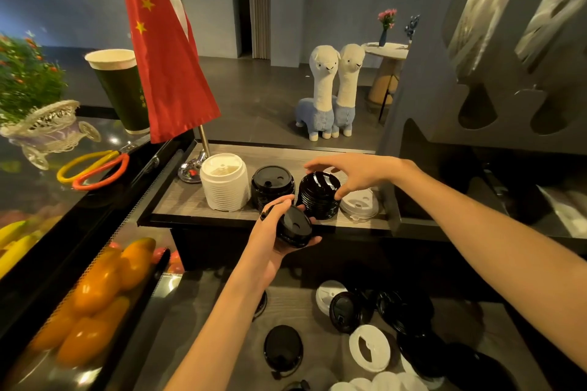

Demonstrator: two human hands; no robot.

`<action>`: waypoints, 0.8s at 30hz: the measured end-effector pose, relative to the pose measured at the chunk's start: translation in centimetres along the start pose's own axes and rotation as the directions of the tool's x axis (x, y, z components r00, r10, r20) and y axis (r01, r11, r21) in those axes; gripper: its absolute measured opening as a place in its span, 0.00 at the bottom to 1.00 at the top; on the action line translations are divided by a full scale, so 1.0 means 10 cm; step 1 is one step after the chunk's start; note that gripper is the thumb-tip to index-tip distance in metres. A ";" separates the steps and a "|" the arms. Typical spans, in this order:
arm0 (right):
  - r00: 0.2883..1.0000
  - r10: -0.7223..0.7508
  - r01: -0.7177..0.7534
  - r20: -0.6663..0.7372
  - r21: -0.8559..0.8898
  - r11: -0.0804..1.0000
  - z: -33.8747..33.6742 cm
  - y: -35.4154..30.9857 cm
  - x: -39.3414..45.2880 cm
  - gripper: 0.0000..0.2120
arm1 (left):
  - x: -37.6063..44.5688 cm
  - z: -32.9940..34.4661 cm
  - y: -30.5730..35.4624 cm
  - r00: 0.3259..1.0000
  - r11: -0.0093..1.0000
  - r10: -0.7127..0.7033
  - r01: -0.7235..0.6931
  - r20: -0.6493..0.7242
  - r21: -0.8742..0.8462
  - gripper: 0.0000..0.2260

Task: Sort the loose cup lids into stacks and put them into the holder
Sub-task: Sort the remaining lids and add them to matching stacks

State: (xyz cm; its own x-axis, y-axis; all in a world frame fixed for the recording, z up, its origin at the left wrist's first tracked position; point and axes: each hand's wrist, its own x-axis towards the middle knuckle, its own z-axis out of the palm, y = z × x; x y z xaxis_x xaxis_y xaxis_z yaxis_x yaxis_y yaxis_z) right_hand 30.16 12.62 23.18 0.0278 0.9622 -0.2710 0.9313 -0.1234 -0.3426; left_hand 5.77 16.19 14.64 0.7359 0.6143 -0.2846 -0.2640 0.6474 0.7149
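On the raised wooden shelf [178, 203] stand a white lid stack [224, 182], a black lid stack [272, 182] and a second black lid stack [318, 197]. A single white lid [360, 204] lies at the right end. My left hand [273, 231] grips a short stack of black lids [293, 229] just in front of the shelf edge. My right hand [352, 176] reaches over the second black stack, with its thumb and fingers round the stack's top. Loose black lids [282, 347] and white lids [369, 347] lie scattered on the lower counter.
A flag on a pole [165, 41] stands at the shelf's left end, beside a tall paper cup [122, 89]. Scissors [95, 168] and a flower basket [41, 123] sit on the glass case at left, with fruit [95, 289] below. A dark cup holder rack [495, 79] rises at right.
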 end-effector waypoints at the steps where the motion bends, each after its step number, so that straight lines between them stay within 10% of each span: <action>1: 1.000 -0.004 0.004 0.003 0.001 1.000 0.00 0.00 0.00 0.41 | -0.01 0.01 0.01 1.000 1.000 -0.005 0.005 -0.003 0.003 0.17; 12: 0.921 -0.144 0.218 -0.362 0.172 0.961 -0.05 -0.48 -0.28 0.22 | -0.10 0.10 0.19 0.997 0.979 0.062 -0.052 0.045 -0.197 0.21; 24: 0.922 -0.097 0.185 -0.375 0.207 0.961 0.04 -1.10 -0.15 0.29 | -0.15 0.19 0.41 0.897 0.896 0.442 -0.443 -0.025 -0.034 0.17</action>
State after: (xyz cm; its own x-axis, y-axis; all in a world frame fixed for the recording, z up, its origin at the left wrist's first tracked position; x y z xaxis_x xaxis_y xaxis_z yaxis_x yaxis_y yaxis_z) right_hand 19.78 12.45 27.00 0.0718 0.9901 0.1208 0.8249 0.0091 -0.5651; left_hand 4.79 17.07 19.24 0.5277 0.8483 0.0447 -0.5832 0.3235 0.7451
